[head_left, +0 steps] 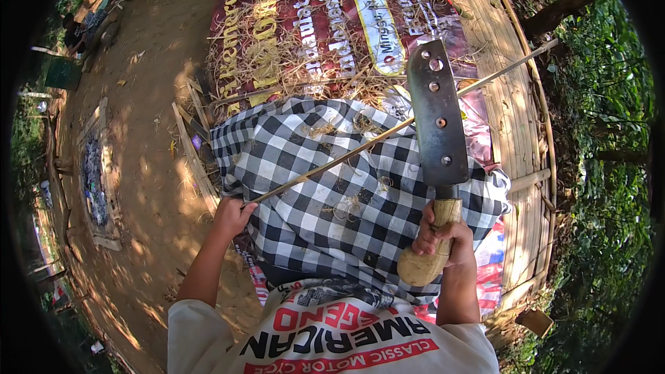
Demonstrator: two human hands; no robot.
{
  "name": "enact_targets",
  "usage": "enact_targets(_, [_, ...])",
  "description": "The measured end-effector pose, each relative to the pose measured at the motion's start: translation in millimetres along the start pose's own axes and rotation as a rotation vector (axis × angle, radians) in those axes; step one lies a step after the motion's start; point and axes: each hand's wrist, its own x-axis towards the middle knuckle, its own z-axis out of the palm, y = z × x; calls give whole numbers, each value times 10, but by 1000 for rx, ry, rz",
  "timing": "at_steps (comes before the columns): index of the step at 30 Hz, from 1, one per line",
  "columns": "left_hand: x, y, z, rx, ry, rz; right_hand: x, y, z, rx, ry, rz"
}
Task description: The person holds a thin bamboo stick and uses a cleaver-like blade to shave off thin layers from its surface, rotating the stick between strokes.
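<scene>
My left hand (233,218) is closed around the near end of a long thin bamboo strip (332,161). The strip slants across my lap toward the far right, passing behind the blade. In my right hand (447,237) is a cleaver (438,114), gripped by its thick wooden handle. Its broad dark blade points away from me and has several round holes. Under both lies a black-and-white checked cloth (312,201) over my lap, with curled shavings on it. Whether the blade touches the strip, I cannot tell.
Beyond the cloth, a dark red printed banner (277,34) is strewn with shavings. Bamboo slats (516,97) form a platform on the right, with green plants past its edge. Bare earth (152,118) stretches left, where wooden pieces (194,159) and a framed pit (97,173) lie.
</scene>
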Motion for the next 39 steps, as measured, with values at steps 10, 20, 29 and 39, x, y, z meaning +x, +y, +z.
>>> enact_targets(10, [25,-63,1,82,17,38,-30,323,-9,34,-37,258])
enact_targets(20, [23,-5,41,113,58,-6,178,317,8,19,-24,150])
enact_targets(29, [37,9,25,30,71,77,15,217,107,61,-71,259])
enact_targets(39, [62,74,-112,23,36,67,34,581,-3,8,-94,405])
